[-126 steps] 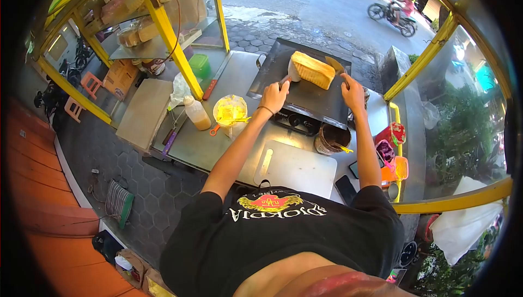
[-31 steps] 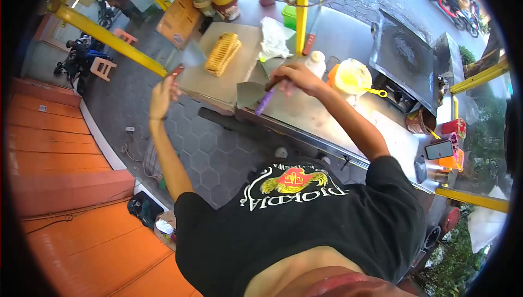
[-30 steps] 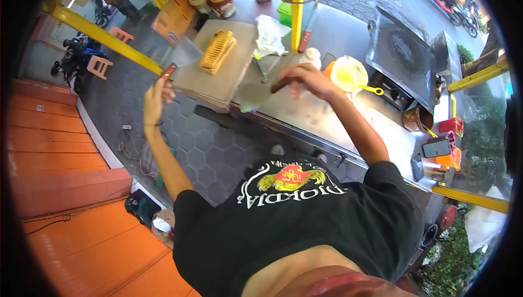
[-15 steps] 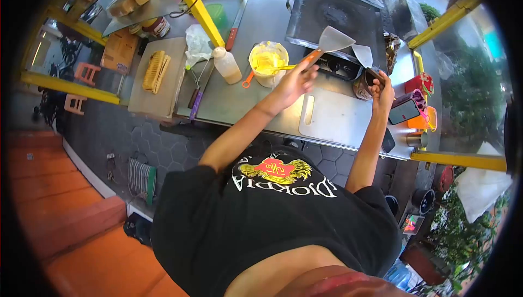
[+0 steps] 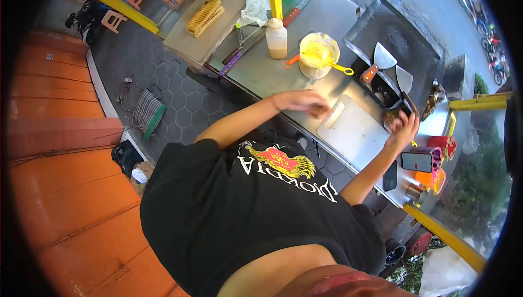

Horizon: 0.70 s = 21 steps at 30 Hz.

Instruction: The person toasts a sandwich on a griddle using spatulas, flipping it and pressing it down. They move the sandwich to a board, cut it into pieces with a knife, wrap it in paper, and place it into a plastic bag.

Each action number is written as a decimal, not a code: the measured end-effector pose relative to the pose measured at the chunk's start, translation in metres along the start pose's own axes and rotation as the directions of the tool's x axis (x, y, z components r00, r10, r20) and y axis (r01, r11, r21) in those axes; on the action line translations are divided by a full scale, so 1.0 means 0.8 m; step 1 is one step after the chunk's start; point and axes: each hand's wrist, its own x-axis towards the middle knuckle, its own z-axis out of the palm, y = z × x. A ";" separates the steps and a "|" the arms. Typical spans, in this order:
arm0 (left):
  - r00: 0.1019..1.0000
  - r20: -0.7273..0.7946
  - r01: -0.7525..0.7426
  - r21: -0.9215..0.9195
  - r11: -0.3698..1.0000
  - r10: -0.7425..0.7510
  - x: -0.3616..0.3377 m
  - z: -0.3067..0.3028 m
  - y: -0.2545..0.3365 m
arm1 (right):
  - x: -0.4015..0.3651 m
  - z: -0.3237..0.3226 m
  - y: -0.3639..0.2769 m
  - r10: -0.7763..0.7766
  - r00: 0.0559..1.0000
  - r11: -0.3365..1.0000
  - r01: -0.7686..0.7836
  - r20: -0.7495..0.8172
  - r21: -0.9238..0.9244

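My left hand (image 5: 308, 104), its fingers smeared by motion, hovers beside the white cutting board (image 5: 351, 128); nothing can be made out in it. An orange-handled scraper (image 5: 377, 64) lies apart from it at the stove's edge, blade toward the griddle (image 5: 395, 38). My right hand (image 5: 404, 128) is closed around the lower end of a dark-handled scraper (image 5: 403, 80), beside a partly hidden jar (image 5: 390, 118). Left of the stove stands a tub of yellow spread (image 5: 317, 60) with yellow and orange utensil handles over its rim.
A squeeze bottle (image 5: 276, 40) stands near a red-handled knife (image 5: 292, 16) and purple-handled tongs (image 5: 231, 64). Toasted bread (image 5: 205, 18) lies on a board at the left. A phone (image 5: 417, 162), red container (image 5: 442, 145) and metal cup (image 5: 416, 192) are at the right. Yellow posts frame the cart.
The view has turned, shifting the cart in the frame. My left hand has moved away from the orange-handled scraper, back toward the cutting board. My right hand remains at the dark-handled scraper.
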 end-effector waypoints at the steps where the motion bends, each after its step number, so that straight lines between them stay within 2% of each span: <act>1: 0.999 0.033 0.000 0.252 0.968 -0.009 -0.051 -0.020 0.008 | -0.005 -0.012 0.007 -0.005 0.998 0.999 0.008 -0.067 0.047; 2: 0.978 -0.166 0.179 0.386 0.905 -0.123 -0.111 -0.017 0.026 | -0.024 -0.010 0.006 0.008 0.992 0.997 0.002 -0.123 0.078; 3: 0.912 -0.398 0.275 0.407 0.871 -0.101 -0.161 -0.020 0.034 | -0.047 -0.005 0.006 0.023 0.983 0.995 -0.004 -0.182 0.104; 4: 0.827 -0.559 0.317 0.386 0.867 -0.053 -0.203 -0.044 0.037 | -0.062 -0.004 0.013 0.013 0.983 0.994 0.007 -0.182 0.105; 5: 0.750 -0.650 0.217 0.410 0.886 0.118 -0.241 -0.079 0.033 | -0.080 -0.001 0.029 0.059 0.995 0.998 -0.058 -0.086 0.007; 6: 0.530 -0.781 0.273 0.525 0.806 0.329 -0.267 -0.104 0.034 | -0.096 0.006 0.045 0.116 0.993 0.988 -0.115 0.004 -0.103; 7: 0.355 -0.592 0.362 0.800 0.478 0.723 -0.288 -0.148 0.023 | -0.119 0.031 0.067 0.140 0.990 0.987 -0.138 0.020 -0.081; 9: 0.199 -0.250 0.618 0.782 0.076 0.948 -0.310 -0.192 0.028 | -0.177 0.099 0.098 0.299 0.930 0.950 -0.271 0.212 -0.153; 10: 0.210 -0.256 0.613 0.787 0.077 0.943 -0.315 -0.211 0.019 | -0.206 0.139 0.119 0.442 0.846 0.895 -0.396 0.300 -0.204; 11: 0.242 -0.360 0.628 0.766 0.137 0.901 -0.310 -0.229 0.007 | -0.228 0.177 0.148 0.584 0.708 0.811 -0.521 0.397 -0.265; 12: 0.262 -0.439 0.643 0.743 0.184 0.859 -0.301 -0.247 0.011 | -0.260 0.216 0.177 0.616 0.618 0.787 -0.513 0.489 -0.343; 13: 0.317 -0.577 0.649 0.710 0.272 0.753 -0.293 -0.250 0.011 | -0.277 0.244 0.229 0.705 0.413 0.676 -0.637 0.577 -0.370; 14: 0.346 -0.583 0.611 0.735 0.294 0.735 -0.289 -0.248 0.009 | -0.301 0.272 0.269 0.709 0.358 0.676 -0.589 0.607 -0.443; 15: 0.391 -0.575 0.589 0.756 0.286 0.718 -0.290 -0.253 0.004 | -0.330 0.306 0.289 0.786 0.285 0.580 -0.648 0.549 -0.494; 16: 0.390 -0.518 0.525 0.804 0.279 0.761 -0.291 -0.256 -0.004 | -0.359 0.332 0.310 0.803 0.290 0.534 -0.737 0.521 -0.414; 17: 0.482 -0.562 0.446 0.818 0.364 0.672 -0.297 -0.254 -0.003 | -0.380 0.358 0.320 0.818 0.280 0.490 -0.796 0.502 -0.354; 18: 0.585 -0.555 0.343 0.830 0.439 0.591 -0.308 -0.240 0.002 | -0.400 0.381 0.320 0.781 0.325 0.529 -0.798 0.533 -0.288; 19: 0.570 -0.569 0.313 0.818 0.483 0.593 -0.313 -0.235 -0.010 | -0.414 0.401 0.317 0.745 0.369 0.561 -0.797 0.555 -0.224; 21: 0.576 -0.464 0.328 0.885 0.329 0.673 -0.355 -0.203 -0.008 | -0.428 0.417 0.338 0.724 0.379 0.560 -0.811 0.577 -0.170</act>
